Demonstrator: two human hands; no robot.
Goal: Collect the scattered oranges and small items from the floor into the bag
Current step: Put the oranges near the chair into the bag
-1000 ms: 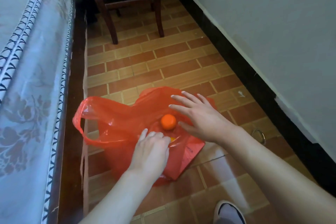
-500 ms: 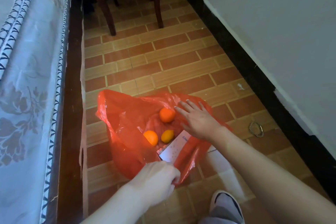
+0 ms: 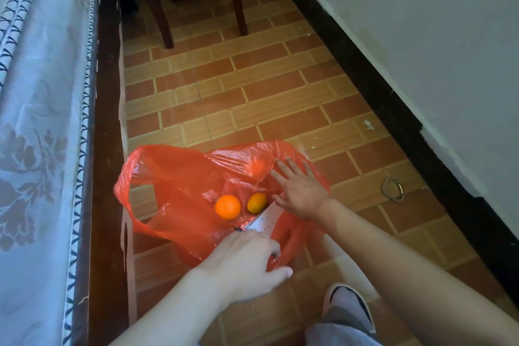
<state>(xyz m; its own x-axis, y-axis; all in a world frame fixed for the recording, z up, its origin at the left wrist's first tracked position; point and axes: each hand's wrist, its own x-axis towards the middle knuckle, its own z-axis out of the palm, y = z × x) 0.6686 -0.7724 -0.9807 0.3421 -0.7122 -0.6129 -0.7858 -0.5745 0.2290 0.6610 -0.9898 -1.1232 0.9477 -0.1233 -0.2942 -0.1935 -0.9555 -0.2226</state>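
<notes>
A red plastic bag (image 3: 179,177) lies open on the tiled floor. Two oranges show inside it, a round one (image 3: 227,206) and a smaller one (image 3: 257,202). A third orange shape glows dimly through the plastic (image 3: 259,166) further back. A white dotted packet (image 3: 265,220) sticks into the bag mouth. My left hand (image 3: 247,264) grips the bag's near edge beside the packet. My right hand (image 3: 302,191) lies flat with spread fingers on the bag's right side. A beaded bracelet (image 3: 392,189) lies on the floor to the right, outside the bag.
A bed with a pale floral cover (image 3: 42,121) and dark wooden frame runs along the left. Chair legs (image 3: 165,17) stand at the far end. A white wall with black skirting (image 3: 393,98) borders the right. My shoe (image 3: 348,306) is at the bottom.
The bag's far flap has come over the third orange. My left hand has moved forward onto the bag's near edge. My right hand stays on the right side.
</notes>
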